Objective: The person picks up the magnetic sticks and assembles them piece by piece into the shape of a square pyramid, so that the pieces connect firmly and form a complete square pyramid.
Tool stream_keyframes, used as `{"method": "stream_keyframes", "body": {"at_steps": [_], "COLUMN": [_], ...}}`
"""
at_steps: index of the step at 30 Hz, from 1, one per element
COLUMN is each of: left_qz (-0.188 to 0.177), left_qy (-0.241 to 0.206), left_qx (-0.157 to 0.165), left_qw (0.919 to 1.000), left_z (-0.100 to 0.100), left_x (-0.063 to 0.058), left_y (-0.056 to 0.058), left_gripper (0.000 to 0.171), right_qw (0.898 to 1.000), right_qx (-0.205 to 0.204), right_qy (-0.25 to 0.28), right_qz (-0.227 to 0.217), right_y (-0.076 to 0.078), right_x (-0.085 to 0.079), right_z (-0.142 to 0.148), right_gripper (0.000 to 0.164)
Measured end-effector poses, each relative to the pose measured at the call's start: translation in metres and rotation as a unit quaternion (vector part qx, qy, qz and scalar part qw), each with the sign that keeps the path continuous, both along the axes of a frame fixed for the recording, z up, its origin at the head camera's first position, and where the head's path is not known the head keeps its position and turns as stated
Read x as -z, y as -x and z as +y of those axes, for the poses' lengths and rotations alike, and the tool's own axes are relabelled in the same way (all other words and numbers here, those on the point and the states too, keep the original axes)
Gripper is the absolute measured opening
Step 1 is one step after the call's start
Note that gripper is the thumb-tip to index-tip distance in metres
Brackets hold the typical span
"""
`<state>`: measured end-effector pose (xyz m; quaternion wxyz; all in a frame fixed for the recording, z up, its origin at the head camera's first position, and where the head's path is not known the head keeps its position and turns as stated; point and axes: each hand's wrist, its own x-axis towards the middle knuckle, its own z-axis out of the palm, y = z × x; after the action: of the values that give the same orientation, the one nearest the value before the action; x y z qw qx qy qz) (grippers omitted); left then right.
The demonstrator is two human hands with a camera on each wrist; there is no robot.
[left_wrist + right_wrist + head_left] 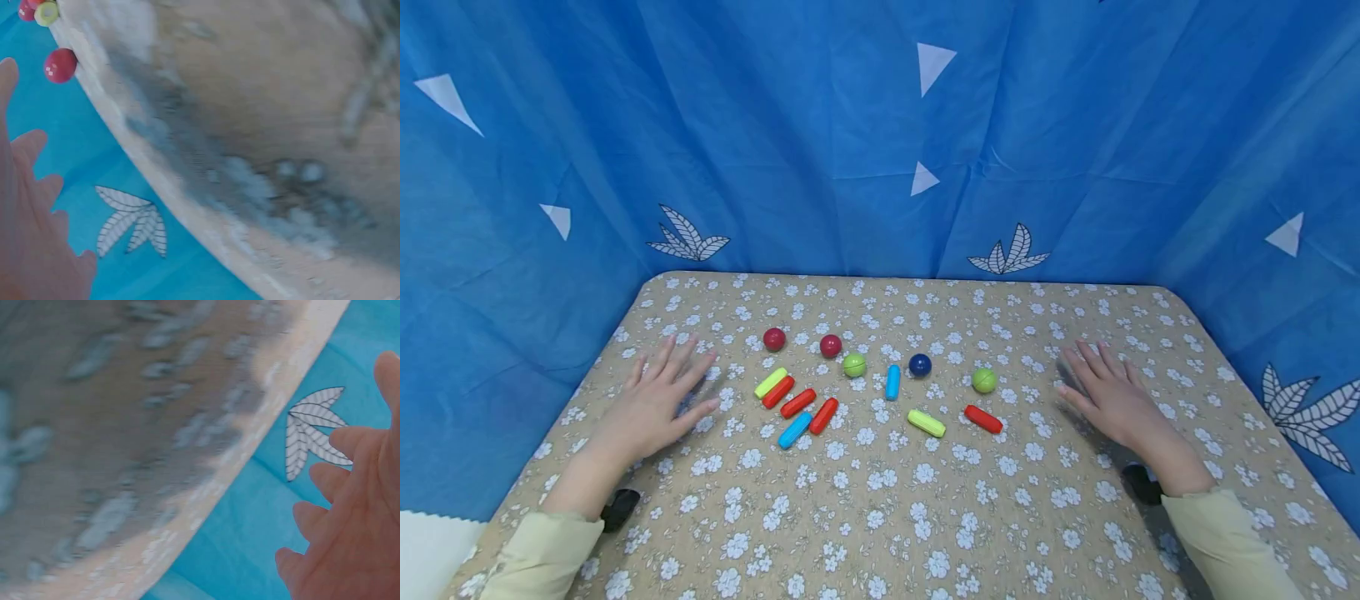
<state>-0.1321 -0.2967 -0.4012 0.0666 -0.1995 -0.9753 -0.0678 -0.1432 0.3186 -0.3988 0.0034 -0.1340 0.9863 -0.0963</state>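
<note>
My left hand (pixel 653 408) is spread palm down at the left of the table, holding nothing. Nearest to it lie a yellow-green stick (pixel 771 383), a blue stick (pixel 795 430) and several red sticks, one red stick (pixel 778 392) right beside the yellow-green one. On the other side, my right hand (pixel 1112 402) is likewise spread with straight fingers and nothing in it. A green ball (pixel 984 380) and a red stick (pixel 983 419) are the closest things to it. In the left wrist view a red ball (pixel 60 65) shows beyond the fingers.
Across the middle are two red balls (pixel 831 346), another green ball (pixel 854 364), a dark blue ball (pixel 920 365), an upright-lying blue stick (pixel 892 382) and a yellow-green stick (pixel 927 423). A flowered cloth (pixel 865 517) covers the table. Blue curtains (pixel 850 125) enclose its back and sides.
</note>
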Motion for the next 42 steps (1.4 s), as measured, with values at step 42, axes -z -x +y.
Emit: {"method": "stream_keyframes", "body": {"at_steps": [42], "left_qz": [-0.138], "left_qy": [-0.340], "left_qx": [0.038], "left_qw": [0.9297], "left_z": [0.098], "left_x": [0.031], "left_y": [-0.031], "left_gripper": [0.041], "right_qw": [0.959], "right_qx": [-0.111], "right_qy": [0.246], "right_qz": [-0.082], "right_y": [0.030], "right_x": [0.017], "right_z": [-0.096], "right_gripper": [0.057]}}
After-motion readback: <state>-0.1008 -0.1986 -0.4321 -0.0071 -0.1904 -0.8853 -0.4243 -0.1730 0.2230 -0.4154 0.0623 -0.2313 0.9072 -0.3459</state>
